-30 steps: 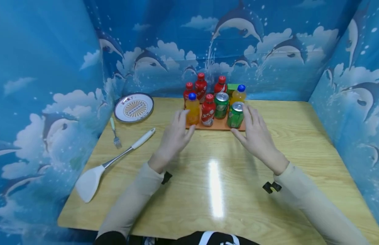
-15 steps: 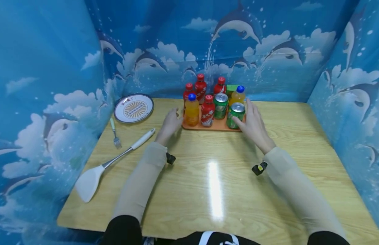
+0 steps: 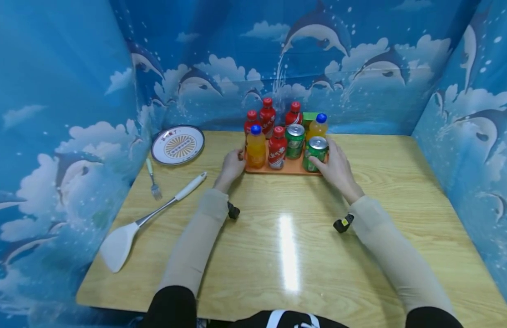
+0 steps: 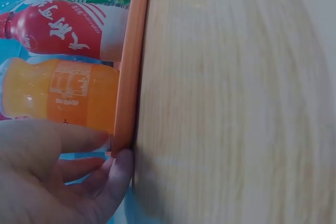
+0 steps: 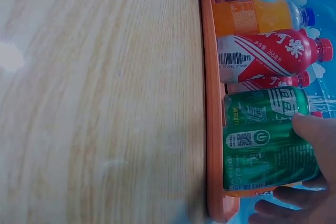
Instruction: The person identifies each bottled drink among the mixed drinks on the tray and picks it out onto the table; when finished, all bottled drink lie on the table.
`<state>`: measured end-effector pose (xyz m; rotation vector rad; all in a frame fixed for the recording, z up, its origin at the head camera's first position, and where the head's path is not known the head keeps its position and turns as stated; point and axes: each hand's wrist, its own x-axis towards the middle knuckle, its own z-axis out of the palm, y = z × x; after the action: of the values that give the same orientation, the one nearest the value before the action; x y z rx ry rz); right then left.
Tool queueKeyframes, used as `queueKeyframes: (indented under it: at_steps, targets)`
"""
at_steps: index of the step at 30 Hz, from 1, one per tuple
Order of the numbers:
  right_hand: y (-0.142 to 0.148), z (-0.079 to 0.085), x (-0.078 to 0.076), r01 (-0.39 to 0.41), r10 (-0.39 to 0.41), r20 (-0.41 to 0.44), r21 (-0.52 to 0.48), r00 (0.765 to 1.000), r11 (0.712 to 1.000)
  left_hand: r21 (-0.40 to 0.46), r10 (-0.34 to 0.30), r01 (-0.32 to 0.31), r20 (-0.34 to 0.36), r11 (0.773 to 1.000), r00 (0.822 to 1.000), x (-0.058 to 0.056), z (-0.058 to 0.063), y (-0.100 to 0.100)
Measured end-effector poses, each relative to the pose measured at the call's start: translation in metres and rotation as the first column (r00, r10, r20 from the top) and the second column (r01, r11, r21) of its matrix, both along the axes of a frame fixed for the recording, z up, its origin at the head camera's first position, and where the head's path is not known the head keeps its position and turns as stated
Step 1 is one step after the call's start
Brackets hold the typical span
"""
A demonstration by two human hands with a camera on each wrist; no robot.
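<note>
An orange tray at the back of the table carries several bottles and cans. My left hand pinches its left front corner between thumb and fingers, right beside an orange-juice bottle. At the other end, my right hand grips the front green drink can, thumb across its near side and fingers round its right. Between them stand a red-labelled bottle and a second green can. Behind are more red bottles and another orange-juice bottle.
A white plate with a dark rim lies at the back left. Near it are a fork and a long white-headed spatula. A green box shows behind the cans. Dolphin-printed curtains enclose the wooden table.
My left hand left the orange-juice bottle's front, swung outward, then came in to the tray's left corner. My right hand shifted slightly inward and closed round the front green can.
</note>
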<state>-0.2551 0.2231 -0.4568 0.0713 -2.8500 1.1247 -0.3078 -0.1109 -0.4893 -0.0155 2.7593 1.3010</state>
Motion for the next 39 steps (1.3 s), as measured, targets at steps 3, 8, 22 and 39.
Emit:
queueKeyframes:
  at_steps: [3,8,22,39]
  targets:
    - [0.0,-0.003,-0.002,0.001,-0.001,0.0,-0.069,1.0,0.998,0.001,-0.006,0.006,0.003,1.0,1.0,0.0,-0.001,0.002]
    - [-0.001,-0.005,-0.004,0.008,-0.007,0.005,-0.182,1.0,0.983,-0.045,-0.031,0.031,-0.014,0.999,0.999,0.0,0.0,0.001]
    - [0.001,-0.011,-0.003,0.031,-0.04,-0.025,-0.306,0.999,0.952,-0.044,-0.057,0.057,-0.004,0.997,0.998,0.005,-0.008,-0.004]
    - [0.011,0.008,0.007,0.048,-0.057,-0.006,-0.455,0.998,0.889,-0.128,-0.077,0.077,0.005,0.989,0.997,0.005,-0.007,-0.001]
